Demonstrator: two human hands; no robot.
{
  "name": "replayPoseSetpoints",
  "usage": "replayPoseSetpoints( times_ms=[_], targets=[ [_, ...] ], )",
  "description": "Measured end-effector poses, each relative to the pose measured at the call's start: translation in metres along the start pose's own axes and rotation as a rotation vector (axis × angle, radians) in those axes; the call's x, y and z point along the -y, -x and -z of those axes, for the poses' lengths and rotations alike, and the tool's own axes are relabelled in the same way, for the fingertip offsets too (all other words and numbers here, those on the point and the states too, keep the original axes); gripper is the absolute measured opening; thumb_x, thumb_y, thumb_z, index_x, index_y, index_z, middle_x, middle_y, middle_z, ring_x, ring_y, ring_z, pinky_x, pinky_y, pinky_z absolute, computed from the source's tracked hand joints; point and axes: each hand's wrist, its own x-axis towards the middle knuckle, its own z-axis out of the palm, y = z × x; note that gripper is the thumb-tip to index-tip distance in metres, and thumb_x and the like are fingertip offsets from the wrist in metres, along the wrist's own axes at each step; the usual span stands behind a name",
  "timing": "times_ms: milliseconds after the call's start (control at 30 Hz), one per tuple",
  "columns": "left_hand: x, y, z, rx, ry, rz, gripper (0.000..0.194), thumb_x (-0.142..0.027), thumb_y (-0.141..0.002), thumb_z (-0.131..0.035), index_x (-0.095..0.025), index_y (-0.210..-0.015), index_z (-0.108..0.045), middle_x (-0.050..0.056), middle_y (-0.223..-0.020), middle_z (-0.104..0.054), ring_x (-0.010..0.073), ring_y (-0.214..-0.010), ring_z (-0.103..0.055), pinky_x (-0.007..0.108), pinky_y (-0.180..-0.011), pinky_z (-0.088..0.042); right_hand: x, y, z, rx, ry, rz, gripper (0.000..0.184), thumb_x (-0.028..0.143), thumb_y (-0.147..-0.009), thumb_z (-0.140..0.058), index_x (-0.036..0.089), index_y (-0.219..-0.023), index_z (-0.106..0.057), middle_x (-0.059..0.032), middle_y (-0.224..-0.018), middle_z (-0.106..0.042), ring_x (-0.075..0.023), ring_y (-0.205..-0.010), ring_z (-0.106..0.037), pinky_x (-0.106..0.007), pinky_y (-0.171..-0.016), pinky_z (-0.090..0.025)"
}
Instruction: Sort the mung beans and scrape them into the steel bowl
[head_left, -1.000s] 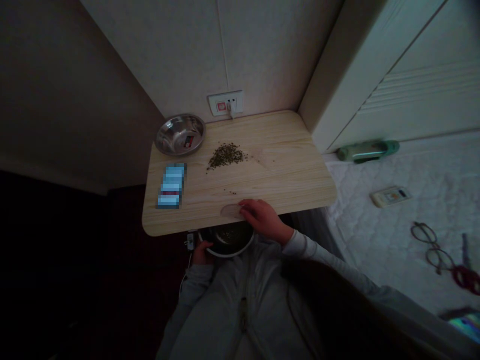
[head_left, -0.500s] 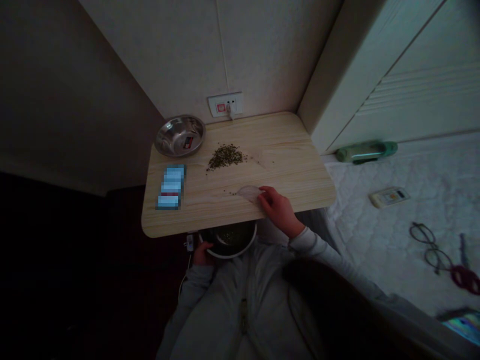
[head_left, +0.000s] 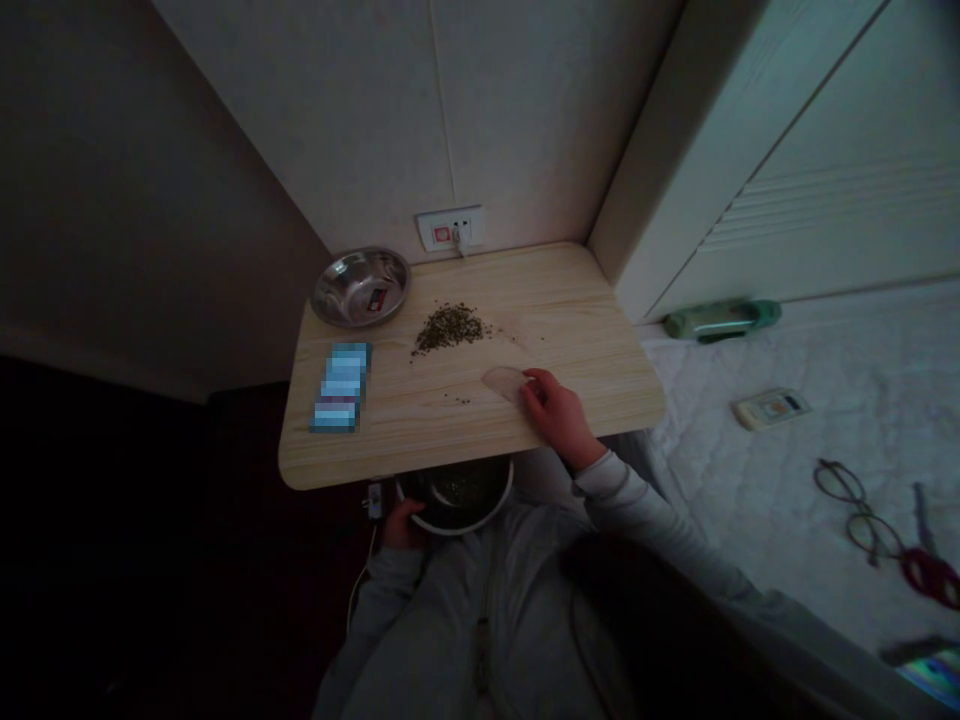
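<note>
My right hand (head_left: 559, 415) pinches a thin, see-through plastic piece (head_left: 501, 381) with a rounded edge, held low over the front of the wooden tabletop (head_left: 585, 300). A few stray dark grains (head_left: 463, 401) lie just left of it. Farther back is a loose pile of small greenish-brown grains (head_left: 451, 328). Below the table's front edge, my left hand (head_left: 403, 525) grips the rim of a dark-looking bowl (head_left: 469, 524) at its left side. Some small grains show inside that bowl, though its far part is hidden under the tabletop.
A steel bowl (head_left: 361, 289) stands at the back left, with a blurred-out phone (head_left: 341, 388) in front. A wall socket (head_left: 450, 229) holds a plug. On the white bedding at right lie a green bottle (head_left: 722, 320), a small box (head_left: 771, 409), glasses (head_left: 859, 510) and red-handled scissors (head_left: 930, 578).
The plastic piece has shifted slightly right, away from the stray grains, which stay on the tabletop. My left hand keeps its hold on the bowl. The view has tilted a little.
</note>
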Motion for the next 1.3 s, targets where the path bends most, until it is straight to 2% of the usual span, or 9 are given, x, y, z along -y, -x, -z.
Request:
replayPoseSetpoints(
  times_ms=[200, 367, 533, 633, 733, 833, 900, 1100, 1300],
  targets=[
    [-0.001, -0.002, 0.0, -0.09, -0.067, 0.073, 0.015, -0.004, -0.046, -0.053, -0.017, -0.04, -0.054, 0.002, -0.043, -0.056, 0.0187, -0.054, -0.057, 0.033, -0.059, -0.046, -0.013, -0.019, 0.006, -0.049, 0.04, 0.01, 0.03, 0.029, -0.08, -0.04, 0.018, -0.105, -0.051, -0.006, -0.081, -0.065, -0.0163, -0.066, -0.058, -0.029, -0.061, -0.043],
    [0.0, 0.004, -0.005, -0.018, -0.018, 0.057, 0.016, -0.004, -0.045, -0.056, -0.019, -0.046, -0.056, 0.0, -0.047, -0.057, 0.0231, -0.068, -0.061, 0.037, -0.067, -0.047, -0.022, -0.036, 0.011, -0.068, 0.062, 0.007, 0.03, 0.029, -0.08, -0.04, 0.017, -0.105, -0.052, -0.0068, -0.083, -0.064, -0.0178, -0.069, -0.058, -0.031, -0.064, -0.043],
    [0.005, 0.005, -0.002, -0.002, -0.041, 0.069, 0.011, -0.009, -0.047, -0.056, -0.019, -0.044, -0.058, 0.001, -0.046, -0.057, 0.0226, -0.063, -0.061, 0.036, -0.065, -0.048, -0.025, -0.045, 0.015, -0.099, -0.017, -0.014, 0.029, 0.029, -0.08, -0.04, 0.017, -0.103, -0.051, -0.0061, -0.082, -0.064, -0.0165, -0.066, -0.057, -0.031, -0.062, -0.043],
    [0.007, -0.002, 0.003, -0.008, -0.037, 0.115, 0.01, -0.009, -0.046, -0.056, -0.019, -0.044, -0.057, 0.0, -0.045, -0.056, 0.0222, -0.061, -0.06, 0.036, -0.063, -0.048, -0.019, -0.04, 0.012, -0.094, -0.143, -0.02, 0.028, 0.03, -0.079, -0.04, 0.017, -0.102, -0.05, -0.0047, -0.079, -0.064, -0.015, -0.065, -0.056, -0.03, -0.062, -0.044],
    [0.01, -0.011, 0.007, -0.067, -0.057, 0.117, 0.014, -0.007, -0.044, -0.056, -0.019, -0.039, -0.052, -0.001, -0.04, -0.052, 0.0179, -0.051, -0.056, 0.032, -0.055, -0.046, -0.008, -0.027, 0.004, -0.016, -0.262, 0.02, 0.026, 0.03, -0.079, -0.041, 0.018, -0.101, -0.05, -0.0035, -0.077, -0.063, -0.0142, -0.067, -0.057, -0.029, -0.065, -0.044],
    [0.013, -0.015, 0.007, -0.069, -0.071, 0.092, 0.017, -0.005, -0.043, -0.056, -0.018, -0.036, -0.048, -0.002, -0.039, -0.05, 0.0134, -0.043, -0.049, 0.029, -0.049, -0.043, 0.003, -0.016, -0.006, 0.083, -0.312, 0.051, 0.025, 0.029, -0.079, -0.041, 0.018, -0.099, -0.05, -0.0028, -0.076, -0.063, -0.0134, -0.066, -0.057, -0.027, -0.064, -0.043],
    [0.013, -0.014, 0.006, -0.052, -0.067, 0.08, 0.018, -0.005, -0.043, -0.056, -0.018, -0.035, -0.046, -0.002, -0.038, -0.048, 0.0127, -0.042, -0.048, 0.029, -0.049, -0.042, 0.008, -0.012, -0.011, 0.104, -0.302, 0.056, 0.025, 0.028, -0.078, -0.041, 0.018, -0.099, -0.051, -0.0025, -0.075, -0.062, -0.0132, -0.065, -0.056, -0.026, -0.062, -0.043],
    [0.004, -0.002, 0.002, -0.069, -0.068, 0.109, 0.015, -0.002, -0.043, -0.054, -0.017, -0.041, -0.053, 0.0, -0.044, -0.055, 0.0192, -0.056, -0.058, 0.034, -0.06, -0.046, 0.01, -0.011, -0.014, 0.096, -0.215, 0.058, 0.025, 0.028, -0.078, -0.041, 0.017, -0.096, -0.053, -0.0012, -0.068, -0.058, -0.0134, -0.062, -0.052, -0.025, -0.059, -0.04],
    [0.001, 0.005, -0.01, -0.004, 0.013, 0.13, 0.02, -0.002, -0.044, -0.052, -0.017, -0.055, -0.06, 0.002, -0.058, -0.063, 0.0234, -0.072, -0.061, 0.037, -0.069, -0.047, 0.009, -0.01, -0.015, 0.086, -0.198, 0.067, 0.026, 0.028, -0.079, -0.04, 0.016, -0.097, -0.053, -0.0022, -0.069, -0.058, -0.0134, -0.063, -0.051, -0.025, -0.059, -0.039]
  ],
)
